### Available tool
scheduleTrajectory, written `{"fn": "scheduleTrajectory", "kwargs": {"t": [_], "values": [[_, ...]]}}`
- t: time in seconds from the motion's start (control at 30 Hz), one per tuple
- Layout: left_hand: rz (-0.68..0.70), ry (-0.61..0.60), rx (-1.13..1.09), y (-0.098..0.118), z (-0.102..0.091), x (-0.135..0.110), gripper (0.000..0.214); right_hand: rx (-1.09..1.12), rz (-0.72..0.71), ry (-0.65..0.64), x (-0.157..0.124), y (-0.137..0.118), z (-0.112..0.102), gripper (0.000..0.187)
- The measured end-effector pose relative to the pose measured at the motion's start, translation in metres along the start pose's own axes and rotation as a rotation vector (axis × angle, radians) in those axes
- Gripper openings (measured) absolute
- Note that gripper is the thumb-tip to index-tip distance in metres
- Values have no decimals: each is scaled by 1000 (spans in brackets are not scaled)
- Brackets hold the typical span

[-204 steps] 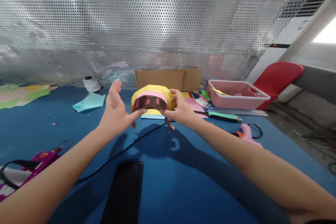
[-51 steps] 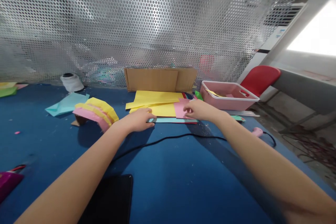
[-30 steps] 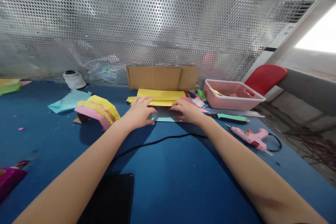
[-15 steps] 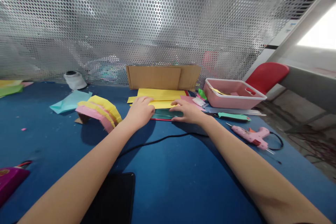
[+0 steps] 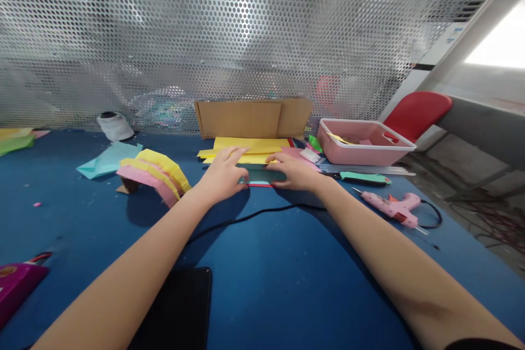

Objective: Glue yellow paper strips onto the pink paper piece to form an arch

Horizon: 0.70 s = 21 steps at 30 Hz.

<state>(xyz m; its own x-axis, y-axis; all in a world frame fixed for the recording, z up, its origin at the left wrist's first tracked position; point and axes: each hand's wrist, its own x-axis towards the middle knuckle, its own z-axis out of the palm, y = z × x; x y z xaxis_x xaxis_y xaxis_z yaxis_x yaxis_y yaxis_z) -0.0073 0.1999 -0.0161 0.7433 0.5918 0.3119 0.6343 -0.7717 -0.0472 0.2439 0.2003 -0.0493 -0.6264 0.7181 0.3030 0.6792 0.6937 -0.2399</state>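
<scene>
A teal sheet of paper (image 5: 260, 176) stretches between my two hands at the front of a paper stack, its face tilted up a little. My left hand (image 5: 225, 176) has its thumb and fingers curled at the sheet's left end. At the right end, my right hand (image 5: 296, 174) grips it in the same way, fingers bent over the far side. Yellow paper (image 5: 250, 145) lies just behind, and pink paper (image 5: 293, 151) sticks out by the right wrist. A red edge shows beneath the teal sheet. The fingertips are partly hidden.
A pink-and-yellow paper-covered arch (image 5: 153, 175) stands left, near light-blue paper (image 5: 109, 159). Cardboard (image 5: 241, 119) leans at the back. Rightward are a pink basket (image 5: 365, 153), a green-handled cutter (image 5: 365, 178) and a pink glue gun (image 5: 394, 208). A black cable (image 5: 254, 213) crosses the table.
My left hand has come down and forward from the yellow paper to the teal sheet's left end. Both hands now hold the sheet, and its front edge has lifted, showing lighter blue beneath.
</scene>
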Motion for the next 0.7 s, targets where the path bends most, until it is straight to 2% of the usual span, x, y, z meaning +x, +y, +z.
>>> {"fn": "scheduleTrajectory", "kwargs": {"t": [0.1, 0.27, 0.47, 0.57, 0.7], "values": [[13, -32, 1, -4, 2, -2, 6, -4, -10, -18, 1, -1, 1, 42], [30, -14, 28, -6, 5, -3, 7, -9, -16, -19, 6, 2, 2, 38], [103, -29, 60, 0, 9, 3, 15, -9, -2, 79, 13, 10, -4, 54], [134, -44, 71, 1, 7, 8, 22, -41, -7, 90, 13, 13, -12, 50], [142, -56, 87, -4, 1, 16, 30, -97, -38, 19, 10, 12, -22, 36]]}}
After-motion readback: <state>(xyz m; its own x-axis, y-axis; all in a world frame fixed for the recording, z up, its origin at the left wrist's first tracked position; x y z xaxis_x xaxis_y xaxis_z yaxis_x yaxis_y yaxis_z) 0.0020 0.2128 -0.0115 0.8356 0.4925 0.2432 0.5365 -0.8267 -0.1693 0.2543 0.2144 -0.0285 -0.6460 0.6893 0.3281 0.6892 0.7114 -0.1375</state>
